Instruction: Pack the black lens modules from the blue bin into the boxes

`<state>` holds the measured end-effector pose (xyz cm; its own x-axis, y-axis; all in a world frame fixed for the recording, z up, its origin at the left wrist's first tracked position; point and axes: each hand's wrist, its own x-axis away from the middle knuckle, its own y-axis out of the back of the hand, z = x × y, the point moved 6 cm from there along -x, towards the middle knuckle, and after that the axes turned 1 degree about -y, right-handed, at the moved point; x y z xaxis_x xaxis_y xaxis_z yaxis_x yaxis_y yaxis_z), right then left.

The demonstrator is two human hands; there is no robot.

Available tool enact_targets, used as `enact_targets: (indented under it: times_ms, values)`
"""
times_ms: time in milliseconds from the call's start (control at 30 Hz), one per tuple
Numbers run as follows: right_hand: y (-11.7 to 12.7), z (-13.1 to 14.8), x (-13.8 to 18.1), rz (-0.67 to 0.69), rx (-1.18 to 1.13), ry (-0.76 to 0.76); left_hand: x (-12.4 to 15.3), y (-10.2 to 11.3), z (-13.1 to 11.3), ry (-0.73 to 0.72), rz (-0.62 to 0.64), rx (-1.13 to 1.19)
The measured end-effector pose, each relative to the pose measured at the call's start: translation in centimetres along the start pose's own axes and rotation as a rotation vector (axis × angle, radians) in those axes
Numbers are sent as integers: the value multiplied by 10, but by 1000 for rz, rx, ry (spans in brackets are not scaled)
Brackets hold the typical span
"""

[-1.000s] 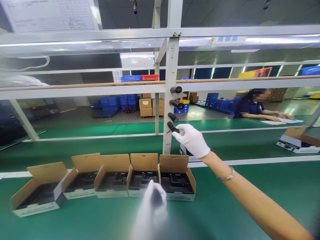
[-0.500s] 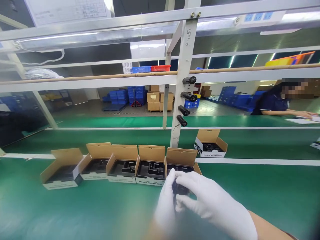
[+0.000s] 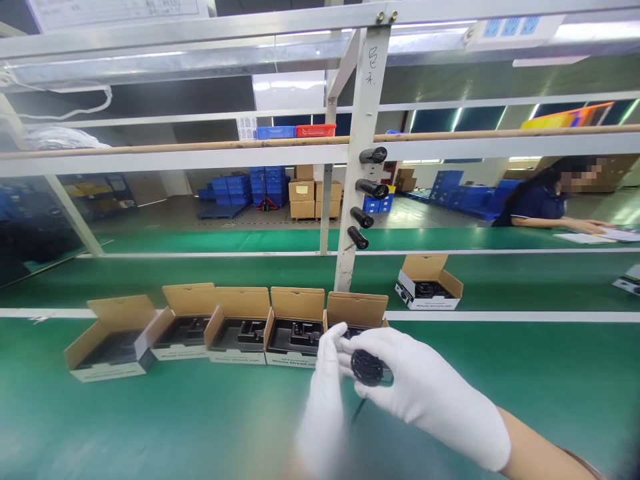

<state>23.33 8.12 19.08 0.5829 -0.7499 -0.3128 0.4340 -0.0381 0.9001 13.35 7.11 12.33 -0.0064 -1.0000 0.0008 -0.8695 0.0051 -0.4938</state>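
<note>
Round black part (image 3: 367,367) | face now exposed | left hand (image 3: 325,393), right hand (image 3: 430,399) still gripping

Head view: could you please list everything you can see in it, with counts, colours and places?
open boxes: five, brown with black trays, row on near green belt
lone open box: one, brown, far belt
cylinders: four, black, on white post
crates: several, blue, background floor
co-worker: one, dark blue top, far right
round part: one, black, in right hand
left hand: white glove, blurred, against part's left side
right hand: white glove, gripping the part
</note>
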Motion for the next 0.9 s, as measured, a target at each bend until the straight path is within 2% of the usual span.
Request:
enact_targets:
  times_ms: [133,300,367,533,633,700,767,833,900]
  values:
    - [6,4,2,-23,-93,6,-6,-6,2,-44,263,146]
    - [6,7,3,-43,-66,38,-5,-4,4,-25,326,198]
    - [7,4,2,-31,-58,46,-4,1,3,-29,305,168]
    - [8,-3,0,14,-67,21,-6,22,-15,-147,116,-89]
    - [9,-3,0,16,-85,-23,-16,27,-10,-135,155,-57]
    - [13,-9,-2,-20,-91,-79,-22,30,12,-20,218,29]
    - [18,-28,-10,-81,-84,-179,-18,35,50,220,278,82]
    - [18,-59,-20,-139,-42,-296,-1,44,88,474,304,67]
    - [7,-95,-32,-138,60,-393,17,57,109,554,290,37]
